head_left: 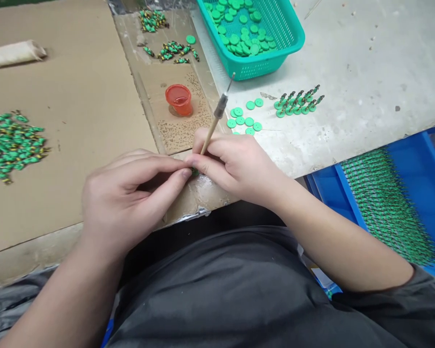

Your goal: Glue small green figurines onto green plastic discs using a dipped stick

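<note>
My left hand [119,193] is closed in a pinch on a small green piece [195,171], mostly covered by the fingertips. My right hand [235,162] meets it there, thumb and fingers touching the left fingertips. A thin wooden-handled tool [212,130] is gripped in the right hand, its dark collar and fine tip pointing up and away from the piece. Just beyond the hands stands a small orange-red cup [179,100] with liquid in it. Several green round discs with small holes [240,121] lie on the table past the right hand.
A teal basket [290,46] holds many green discs. Small green, black and yellow figures lie in piles at left [16,145] and back [172,50]. Figures on discs [299,104] stand in rows at right. A blue bin [413,179] holds many more; a cloth roll [14,54] lies far left.
</note>
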Motion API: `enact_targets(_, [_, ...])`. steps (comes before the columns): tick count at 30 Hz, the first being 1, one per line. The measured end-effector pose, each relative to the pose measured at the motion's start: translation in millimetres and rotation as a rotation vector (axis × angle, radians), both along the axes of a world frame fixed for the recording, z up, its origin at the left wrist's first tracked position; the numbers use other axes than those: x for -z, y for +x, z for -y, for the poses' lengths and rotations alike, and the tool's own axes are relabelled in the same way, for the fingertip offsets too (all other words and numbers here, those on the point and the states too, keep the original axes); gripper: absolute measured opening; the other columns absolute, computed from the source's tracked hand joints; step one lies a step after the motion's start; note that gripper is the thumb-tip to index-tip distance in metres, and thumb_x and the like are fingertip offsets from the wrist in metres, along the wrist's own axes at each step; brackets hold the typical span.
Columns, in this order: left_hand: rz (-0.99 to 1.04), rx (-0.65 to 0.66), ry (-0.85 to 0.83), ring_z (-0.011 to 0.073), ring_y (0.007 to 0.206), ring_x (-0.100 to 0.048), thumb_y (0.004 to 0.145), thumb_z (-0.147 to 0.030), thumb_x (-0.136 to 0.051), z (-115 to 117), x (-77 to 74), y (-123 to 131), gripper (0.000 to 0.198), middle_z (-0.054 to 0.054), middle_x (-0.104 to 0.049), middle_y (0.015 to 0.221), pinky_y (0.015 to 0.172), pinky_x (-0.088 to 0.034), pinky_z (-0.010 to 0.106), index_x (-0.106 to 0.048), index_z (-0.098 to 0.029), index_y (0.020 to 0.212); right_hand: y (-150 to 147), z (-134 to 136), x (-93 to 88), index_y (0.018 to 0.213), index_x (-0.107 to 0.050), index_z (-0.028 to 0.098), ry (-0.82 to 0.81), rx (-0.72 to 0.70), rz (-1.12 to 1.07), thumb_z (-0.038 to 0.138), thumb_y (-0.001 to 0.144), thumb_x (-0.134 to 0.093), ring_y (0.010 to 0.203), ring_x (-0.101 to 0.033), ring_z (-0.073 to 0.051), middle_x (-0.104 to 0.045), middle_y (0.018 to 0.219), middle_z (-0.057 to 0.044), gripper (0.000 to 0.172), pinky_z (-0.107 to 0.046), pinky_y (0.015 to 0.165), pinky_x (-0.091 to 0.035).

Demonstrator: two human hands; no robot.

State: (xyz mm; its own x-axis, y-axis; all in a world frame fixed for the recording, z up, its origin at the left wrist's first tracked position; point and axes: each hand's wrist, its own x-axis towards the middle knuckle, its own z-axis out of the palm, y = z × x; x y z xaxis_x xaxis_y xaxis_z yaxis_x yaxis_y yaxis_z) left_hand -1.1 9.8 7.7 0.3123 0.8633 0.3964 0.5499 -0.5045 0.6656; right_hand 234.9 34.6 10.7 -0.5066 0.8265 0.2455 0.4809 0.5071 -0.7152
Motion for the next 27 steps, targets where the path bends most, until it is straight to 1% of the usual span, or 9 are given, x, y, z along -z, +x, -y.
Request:
enact_targets(2, [-0.006, -0.004, 0.006, 0.0106, 0.09, -0.08, 0.106, -0.023, -0.085, 0.3, -0.3, 0.0, 0.01, -0.005, -0.091, 0.104, 0.086, -0.059, 0.025, -0.091, -0.031, 0.109, -0.6, -1.0, -1.0, 0.1, -0.076, 0.025, 0.002, -0.015, 0.006, 0.04, 0.126, -0.06, 0.098, -0.08, -0.021, -0.084, 0.109, -0.002, 0.034, -0.035, 0.098, -0.062])
enact_targets(4, [-0.015, -0.008, 0.015, 0.0097, 0.088, -0.078, 0.107, -0.024, -0.085, 0.4, -0.8, 0.8, 0.008, -0.006, -0.089, 0.101, 0.084, -0.057, 0.025, -0.09, -0.03, 0.107, -0.8, -2.1, -2.1, 0.103, -0.076, 0.026, 0.01, -0.029, 0.016, 0.04, 0.126, -0.061, 0.098, -0.079, -0.022, -0.084, 0.106, -0.002, 0.031, -0.036, 0.096, -0.061])
enact_targets(7, [-0.028, -0.026, 0.008, 0.0102, 0.088, -0.078, 0.109, -0.026, -0.083, 1.4, -1.7, 2.3, 0.008, -0.006, -0.088, 0.099, 0.084, -0.057, 0.026, -0.088, -0.031, 0.105, 0.1, -3.7, -2.6, 0.111, -0.078, 0.025, 0.038, -0.06, 0.024, 0.043, 0.128, -0.057, 0.099, -0.078, -0.021, -0.083, 0.105, -0.002, 0.033, -0.033, 0.095, -0.06])
enact_targets(10, [-0.029, -0.038, -0.016, 0.0124, 0.089, -0.08, 0.108, -0.028, -0.084, 3.4, -3.0, 3.1, 0.008, -0.005, -0.09, 0.102, 0.086, -0.059, 0.028, -0.09, -0.033, 0.107, 1.0, -4.7, -0.6, 0.104, -0.077, 0.023, 0.059, -0.08, -0.004, 0.045, 0.128, -0.053, 0.095, -0.077, -0.018, -0.082, 0.105, -0.002, 0.04, -0.03, 0.094, -0.058])
enact_targets(14, [-0.029, -0.05, -0.04, 0.0135, 0.089, -0.08, 0.107, -0.029, -0.085, 5.6, -5.2, 3.7, 0.009, -0.006, -0.089, 0.101, 0.087, -0.06, 0.029, -0.091, -0.036, 0.107, 0.1, -4.0, 1.7, 0.1, -0.076, 0.021, 0.063, -0.04, -0.025, 0.039, 0.129, -0.054, 0.097, -0.078, -0.017, -0.082, 0.104, -0.001, 0.041, -0.029, 0.094, -0.057])
enact_targets(17, [-0.033, -0.058, -0.05, 0.0136, 0.089, -0.08, 0.109, -0.03, -0.084, 6.3, -7.0, 4.9, 0.008, -0.006, -0.089, 0.101, 0.086, -0.059, 0.03, -0.09, -0.035, 0.106, -1.0, -2.2, 1.0, 0.098, -0.077, 0.021, 0.051, -0.038, -0.028, 0.038, 0.128, -0.057, 0.097, -0.078, -0.016, -0.082, 0.103, 0.0, 0.04, -0.028, 0.095, -0.058])
enact_targets(21, [-0.043, -0.065, -0.066, 0.0144, 0.09, -0.079, 0.11, -0.031, -0.082, 6.6, -8.6, 6.0, 0.01, -0.005, -0.087, 0.097, 0.085, -0.059, 0.032, -0.087, -0.033, 0.102, -1.9, 0.7, -0.4, 0.109, -0.077, 0.025, 0.007, -0.05, -0.013, 0.037, 0.128, -0.058, 0.096, -0.078, -0.017, -0.083, 0.107, 0.001, 0.03, -0.03, 0.099, -0.059])
enact_targets(24, [-0.037, -0.043, -0.042, 0.0133, 0.093, -0.08, 0.11, -0.027, -0.081, 5.1, -7.0, 3.9, 0.011, -0.005, -0.088, 0.101, 0.089, -0.06, 0.03, -0.086, -0.032, 0.103, -2.8, 1.3, 1.1, 0.115, -0.076, 0.027, 0.01, -0.069, 0.0, 0.04, 0.128, -0.055, 0.098, -0.078, -0.019, -0.081, 0.103, -0.001, 0.028, -0.031, 0.101, -0.059])
enact_targets(27, [-0.005, -0.006, -0.005, 0.0126, 0.093, -0.082, 0.108, -0.023, -0.083, 0.6, -3.7, 1.3, 0.012, -0.006, -0.09, 0.103, 0.092, -0.062, 0.028, -0.088, -0.033, 0.103, -3.9, -0.4, 4.8, 0.12, -0.075, 0.026, 0.033, -0.076, -0.009, 0.042, 0.128, -0.053, 0.102, -0.08, -0.021, -0.083, 0.105, -0.003, 0.028, -0.032, 0.102, -0.059])
